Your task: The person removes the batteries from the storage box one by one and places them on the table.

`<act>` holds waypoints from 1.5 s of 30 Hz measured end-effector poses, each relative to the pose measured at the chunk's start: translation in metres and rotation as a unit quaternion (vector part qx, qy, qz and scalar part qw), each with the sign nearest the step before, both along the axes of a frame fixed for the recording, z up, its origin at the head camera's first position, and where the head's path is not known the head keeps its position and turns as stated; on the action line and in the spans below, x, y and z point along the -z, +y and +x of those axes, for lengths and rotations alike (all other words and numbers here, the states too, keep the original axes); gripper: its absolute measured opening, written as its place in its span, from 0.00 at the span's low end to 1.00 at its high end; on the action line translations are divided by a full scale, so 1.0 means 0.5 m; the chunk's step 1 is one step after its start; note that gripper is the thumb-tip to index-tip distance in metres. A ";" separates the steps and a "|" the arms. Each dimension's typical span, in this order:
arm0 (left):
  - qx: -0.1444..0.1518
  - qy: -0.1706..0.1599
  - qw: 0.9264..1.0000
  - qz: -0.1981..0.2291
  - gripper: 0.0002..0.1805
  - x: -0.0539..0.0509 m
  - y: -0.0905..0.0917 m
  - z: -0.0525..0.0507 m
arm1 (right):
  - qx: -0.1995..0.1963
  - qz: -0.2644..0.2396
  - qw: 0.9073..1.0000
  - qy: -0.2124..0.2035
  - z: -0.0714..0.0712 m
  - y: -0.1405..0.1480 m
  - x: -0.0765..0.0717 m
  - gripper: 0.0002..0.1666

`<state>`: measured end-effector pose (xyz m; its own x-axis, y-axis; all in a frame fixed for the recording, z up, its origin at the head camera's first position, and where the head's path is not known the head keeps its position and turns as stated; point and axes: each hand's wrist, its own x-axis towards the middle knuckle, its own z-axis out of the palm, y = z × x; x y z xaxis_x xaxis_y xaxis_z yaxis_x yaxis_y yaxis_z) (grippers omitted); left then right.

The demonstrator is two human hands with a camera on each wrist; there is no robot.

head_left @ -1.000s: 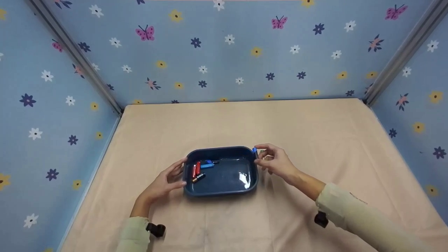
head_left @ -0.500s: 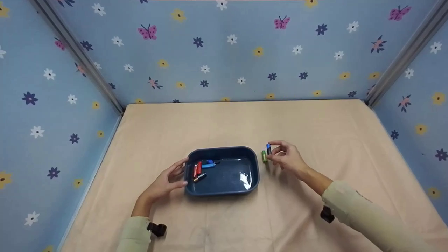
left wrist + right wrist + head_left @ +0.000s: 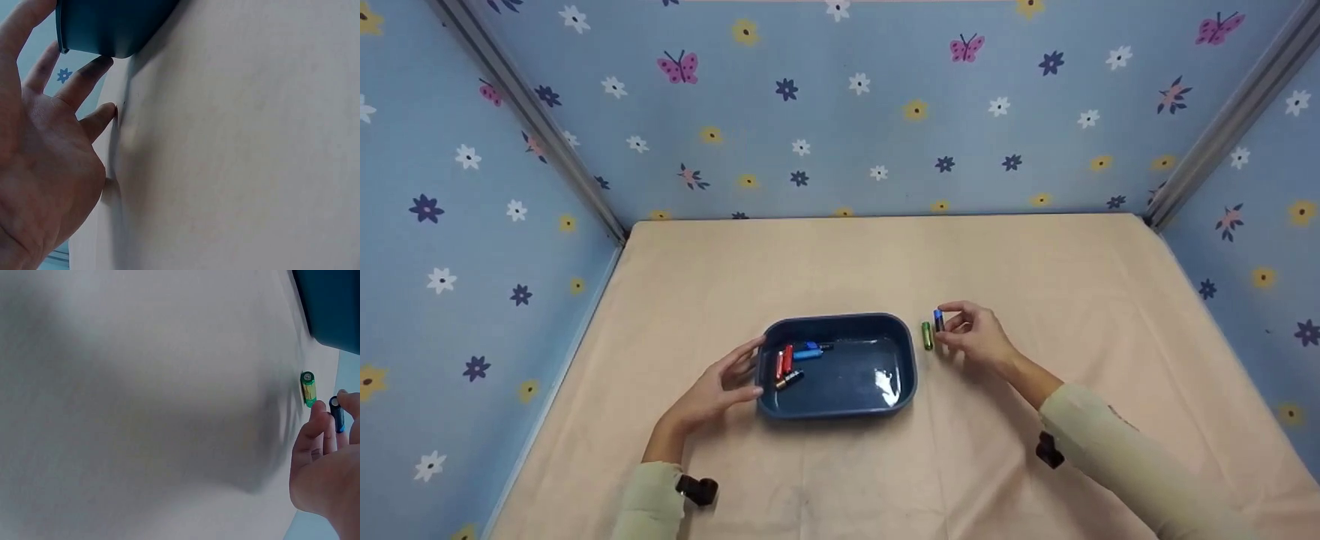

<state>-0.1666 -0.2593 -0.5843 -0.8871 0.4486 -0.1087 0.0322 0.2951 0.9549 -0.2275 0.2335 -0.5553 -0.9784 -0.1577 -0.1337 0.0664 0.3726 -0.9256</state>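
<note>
Between the thumb and fingertips of my right hand (image 3: 975, 335), a blue and black battery (image 3: 938, 320) is pinched. Just left of it, a green battery (image 3: 927, 336) lies on the cloth, close to the right side of a dark blue tray (image 3: 847, 386). My left hand (image 3: 709, 394) rests with spread, fairly straight fingers against the tray's left end; the left wrist view shows fingertips at the tray's outer wall (image 3: 107, 28). Inside the tray's left half lie red batteries (image 3: 784, 360), a light blue battery (image 3: 808, 354), a darker blue and black one (image 3: 816, 346) and a black and copper battery (image 3: 790, 379).
A peach cloth (image 3: 840, 270) covers the table, with creases near the front right. Blue flowered panels (image 3: 840, 112) stand behind and at both sides, joined by grey metal posts (image 3: 529, 112). A small black camera (image 3: 697, 490) sits at each wrist.
My right hand has moved right, away from the tray's right rim, carrying the blue and black battery. The green battery now shows on the cloth. My left hand stays at the tray.
</note>
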 end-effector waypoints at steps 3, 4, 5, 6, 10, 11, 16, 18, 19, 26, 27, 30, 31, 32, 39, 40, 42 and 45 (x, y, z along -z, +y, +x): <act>0.000 -0.002 1.000 0.003 0.49 -0.001 0.001 0.000 | -0.006 0.021 1.000 -0.008 0.000 -0.001 0.006 0.33; -0.001 -0.003 1.000 0.003 0.49 -0.001 0.001 0.000 | -0.007 0.025 1.000 -0.011 0.000 0.000 0.008 0.33; 0.001 0.001 1.000 0.002 0.49 -0.001 0.001 0.000 | -0.009 0.028 0.999 -0.014 0.000 0.000 0.011 0.33; 0.001 0.002 1.000 0.001 0.49 -0.002 0.001 0.001 | -0.012 0.031 0.999 -0.014 0.000 0.000 0.013 0.33; 0.003 0.009 1.000 -0.003 0.48 -0.003 0.001 0.000 | -0.018 0.042 0.999 -0.016 -0.003 0.005 0.019 0.32; 0.005 0.012 1.000 -0.003 0.48 -0.003 0.001 0.000 | -0.021 0.045 0.999 -0.017 -0.003 0.005 0.019 0.32; -0.002 0.004 1.000 0.002 0.49 -0.002 0.001 0.001 | -0.032 0.056 0.998 -0.026 -0.003 0.005 0.017 0.32; -0.002 0.002 1.000 0.004 0.49 -0.001 0.001 0.002 | -0.034 0.057 0.997 -0.028 -0.004 0.004 0.017 0.31; -0.001 0.003 1.000 0.004 0.49 -0.001 0.002 0.002 | -0.037 0.058 0.997 -0.025 -0.004 0.004 0.017 0.31; -0.002 0.004 1.000 0.004 0.49 0.001 0.002 0.003 | -0.040 0.065 0.997 -0.019 -0.009 0.000 0.023 0.31; -0.002 0.005 1.000 0.003 0.49 0.001 0.002 0.003 | -0.042 0.067 0.997 -0.018 -0.009 0.000 0.023 0.31; -0.001 0.007 1.000 0.003 0.49 0.000 0.002 0.002 | -0.044 0.071 0.996 -0.022 -0.009 -0.001 0.022 0.31; -0.001 0.007 1.000 0.004 0.49 0.000 0.002 0.002 | -0.045 0.071 0.996 -0.022 -0.009 -0.001 0.021 0.30; -0.001 0.007 1.000 0.004 0.49 0.000 0.002 0.002 | -0.048 0.073 0.996 -0.021 -0.008 -0.002 0.021 0.31; -0.003 0.002 1.000 0.007 0.49 -0.001 0.005 0.002 | -0.048 0.080 0.995 -0.026 -0.008 -0.001 0.022 0.31; -0.003 0.000 1.000 0.007 0.49 -0.001 0.005 0.002 | -0.048 0.081 0.995 -0.026 -0.008 -0.001 0.023 0.31; -0.003 0.000 1.000 0.007 0.49 -0.001 0.005 0.003 | -0.049 0.084 0.995 -0.022 -0.008 0.000 0.023 0.31; -0.004 0.001 1.000 0.008 0.49 -0.001 0.005 0.003 | -0.051 0.089 0.995 -0.014 -0.008 0.000 0.023 0.32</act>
